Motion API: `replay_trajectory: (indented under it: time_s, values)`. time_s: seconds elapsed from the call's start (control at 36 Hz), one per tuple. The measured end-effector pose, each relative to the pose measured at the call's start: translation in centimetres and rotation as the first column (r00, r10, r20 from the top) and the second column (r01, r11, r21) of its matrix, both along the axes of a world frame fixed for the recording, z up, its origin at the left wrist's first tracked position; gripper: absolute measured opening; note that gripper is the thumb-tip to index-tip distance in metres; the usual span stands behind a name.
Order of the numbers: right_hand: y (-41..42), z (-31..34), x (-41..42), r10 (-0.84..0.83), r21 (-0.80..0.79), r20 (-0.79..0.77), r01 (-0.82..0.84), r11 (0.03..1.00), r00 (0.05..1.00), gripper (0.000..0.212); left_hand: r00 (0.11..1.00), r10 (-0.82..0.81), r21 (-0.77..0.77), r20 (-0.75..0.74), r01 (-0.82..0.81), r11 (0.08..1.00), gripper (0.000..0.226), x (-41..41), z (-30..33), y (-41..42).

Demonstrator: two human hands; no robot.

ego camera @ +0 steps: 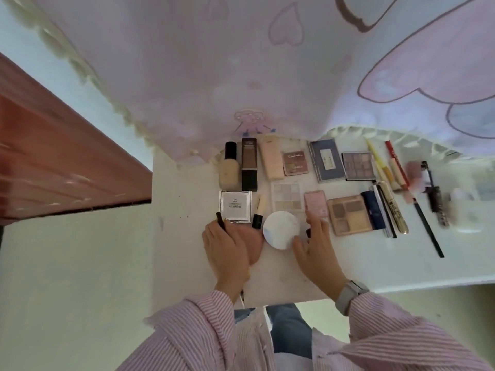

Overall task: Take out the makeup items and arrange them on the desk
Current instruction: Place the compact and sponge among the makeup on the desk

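Observation:
Makeup lies in rows on the white desk [348,266]. A round white compact [281,232] sits near the front between my hands. My left hand [226,247] rests on a flat peach round thing [254,245] and holds a thin black stick [221,220]. My right hand [314,242] touches the compact's right edge, a small dark item [308,232] by its fingers. Behind are a square silver compact [235,208], a foundation bottle [229,170], a black tube [249,163], and several eyeshadow palettes such as the brown one [349,218].
Pencils, mascaras and a long black pencil [428,228] lie at the right. A pink patterned curtain [241,76] hangs over the desk's back edge. A red-brown wooden surface [53,162] stands at the left. The desk's front edge runs just before my sleeves.

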State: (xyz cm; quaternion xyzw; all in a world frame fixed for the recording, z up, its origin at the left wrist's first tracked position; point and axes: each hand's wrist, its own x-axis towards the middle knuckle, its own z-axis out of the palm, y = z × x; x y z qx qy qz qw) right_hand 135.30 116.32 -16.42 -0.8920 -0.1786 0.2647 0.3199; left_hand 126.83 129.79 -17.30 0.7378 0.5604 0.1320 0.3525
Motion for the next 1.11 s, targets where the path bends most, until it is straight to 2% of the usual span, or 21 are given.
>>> replay_trajectory:
  time_s: [0.08,0.14,0.22,0.39,0.44,0.5,0.58,0.67,0.72,0.83,0.92,0.97,1.03,1.06,1.11]
  values:
    - [-1.1,-0.3,-0.2,-0.084,0.026,-0.007,0.084,0.996,0.996,0.064,0.996,-0.014,-0.153,0.09,0.027,0.988,0.021,0.2,1.5,0.3]
    - [-1.4,-0.4,-0.3,-0.077,0.029,0.005,0.077,0.997,0.997,0.063,0.991,-0.049,-0.263,0.128,0.082,0.961,0.022,0.4,2.4,0.1]
    - [-1.6,-0.2,-0.2,-0.074,0.053,0.018,0.073,0.996,0.997,0.06,0.977,-0.128,-0.351,0.168,0.181,0.919,0.02,0.8,3.1,-0.5]
    - [-1.4,0.1,0.1,-0.127,0.159,0.018,0.123,0.98,0.992,0.054,0.971,-0.192,-0.458,0.141,0.236,0.857,0.026,1.6,1.7,-0.6]
    - [-1.7,0.5,0.1,-0.143,0.182,0.05,0.132,0.974,0.989,0.046,0.967,-0.229,-0.453,0.11,0.254,0.854,0.027,1.8,1.8,-0.7]
    - [-2.2,1.3,0.1,-0.147,0.217,0.013,0.141,0.966,0.989,0.035,0.963,-0.24,-0.463,0.12,0.268,0.845,0.028,2.2,2.5,-0.8]
    - [-2.9,2.6,-0.1,-0.007,0.207,-0.079,0.024,0.978,0.997,0.026,0.964,-0.216,-0.507,0.158,0.266,0.82,0.029,2.8,3.4,-1.0]
    - [-3.4,3.6,-0.3,0.14,0.133,-0.157,-0.119,0.984,0.978,0.029,0.964,-0.103,-0.6,0.244,0.234,0.765,0.028,3.7,4.7,-1.6]
    - [-3.5,4.0,-0.5,0.203,0.09,-0.156,-0.19,0.978,0.967,0.029,0.948,-0.073,-0.626,0.308,0.26,0.735,0.027,4.2,5.6,-2.2]
    - [-3.9,3.9,-0.6,0.175,0.062,-0.098,-0.169,0.984,0.98,0.028,0.929,-0.12,-0.615,0.351,0.325,0.718,0.026,5.0,6.4,-3.1]
    - [-4.9,3.5,-0.5,0.045,0.073,-0.027,-0.043,0.996,0.999,0.024,0.907,-0.312,-0.499,0.282,0.417,0.76,0.026,5.2,6.0,-3.7]
    - [-5.8,2.9,-0.2,-0.115,0.072,-0.004,0.115,0.991,0.993,0.02,0.874,-0.455,-0.296,0.17,0.486,0.822,0.025,4.8,5.3,-4.1]
    - [-6.8,1.9,0.2,-0.248,0.028,0.01,0.248,0.968,0.969,0.022,0.84,-0.542,-0.077,0.003,0.541,0.838,0.03,4.1,4.6,-4.2]
    - [-7.2,1.5,0.4,-0.29,0.004,0.01,0.29,0.957,0.957,0.023,0.803,-0.587,0.0,-0.1,0.59,0.807,0.034,3.8,4.3,-4.2]
    - [-7.7,0.8,0.7,-0.327,-0.021,-0.01,0.326,0.945,0.945,0.026,0.686,-0.662,0.037,-0.303,0.702,0.711,0.044,3.1,3.3,-4.2]
